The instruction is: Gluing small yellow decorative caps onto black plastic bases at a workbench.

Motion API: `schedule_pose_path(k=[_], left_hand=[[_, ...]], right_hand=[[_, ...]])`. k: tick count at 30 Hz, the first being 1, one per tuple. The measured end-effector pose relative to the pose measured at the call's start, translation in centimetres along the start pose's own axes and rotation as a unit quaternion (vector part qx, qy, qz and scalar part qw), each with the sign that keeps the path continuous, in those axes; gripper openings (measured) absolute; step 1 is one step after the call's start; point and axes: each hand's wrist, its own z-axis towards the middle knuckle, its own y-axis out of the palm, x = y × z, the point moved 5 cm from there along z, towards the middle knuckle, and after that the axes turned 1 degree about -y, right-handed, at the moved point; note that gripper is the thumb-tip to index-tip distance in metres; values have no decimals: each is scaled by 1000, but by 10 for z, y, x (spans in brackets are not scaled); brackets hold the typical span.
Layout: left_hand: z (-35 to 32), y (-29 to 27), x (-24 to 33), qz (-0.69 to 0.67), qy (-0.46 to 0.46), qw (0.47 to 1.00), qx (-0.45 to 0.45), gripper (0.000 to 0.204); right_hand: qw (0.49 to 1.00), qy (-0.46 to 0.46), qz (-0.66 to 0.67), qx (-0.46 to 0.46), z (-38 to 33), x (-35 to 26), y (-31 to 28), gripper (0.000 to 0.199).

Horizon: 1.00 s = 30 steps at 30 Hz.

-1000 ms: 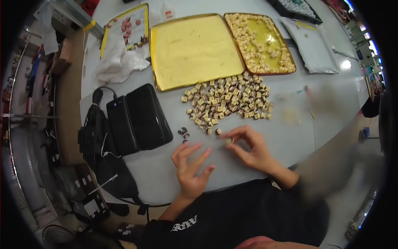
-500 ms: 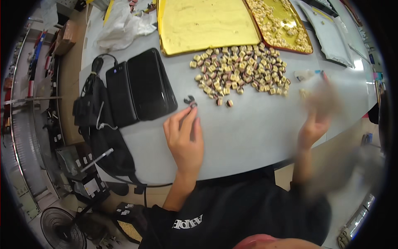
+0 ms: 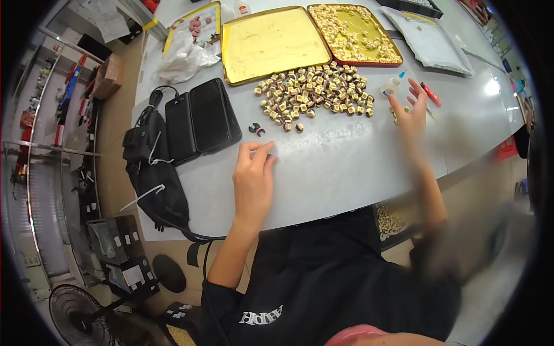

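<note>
My left hand (image 3: 252,181) rests low over the grey table, fingers bent and tips together. A speck of something dark may sit between thumb and finger, too small to make out. Just beyond the fingertips lie a few small black curved pieces (image 3: 257,130). My right hand (image 3: 411,115) reaches over the table's right side, fingers spread and nothing held. Beside it are a small clear bottle with a blue tip (image 3: 390,87) and a red pen-like tool (image 3: 430,94). Small cream pieces, partly hidden, lie under that hand. Between the hands, farther back, spreads a pile of small cream-and-dark cube-like pieces (image 3: 317,95).
Behind the pile stand a yellow-lined tray (image 3: 277,43) and a red-rimmed tray (image 3: 369,61) of loose cream pieces. A black folding device (image 3: 213,118) with cables and a black pouch (image 3: 156,190) lies at left. White plastic bags (image 3: 184,60) and a white packet (image 3: 433,43) lie farther back.
The view has shifted. My left hand has drawn back from the black pieces. My right hand, blurred before, now shows spread fingers by the bottle, with the red tool on the table.
</note>
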Motion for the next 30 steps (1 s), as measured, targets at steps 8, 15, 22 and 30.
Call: schedule_pose_path(k=[8, 15, 22, 30], left_hand=[[1, 16, 13, -387, -25, 921, -34, 23], [-15, 32, -1, -555, -200, 806, -53, 25], [-30, 36, -11, -620, -212, 754, -39, 31], [-41, 49, -9, -573, -246, 776, -95, 39]], right_hand=[[972, 118, 148, -137, 17, 50, 19, 47], [921, 101, 361, -102, 14, 10, 9, 34], [825, 209, 470, -235, -40, -47, 12, 43], [714, 313, 608, -149, -88, -67, 47, 41]])
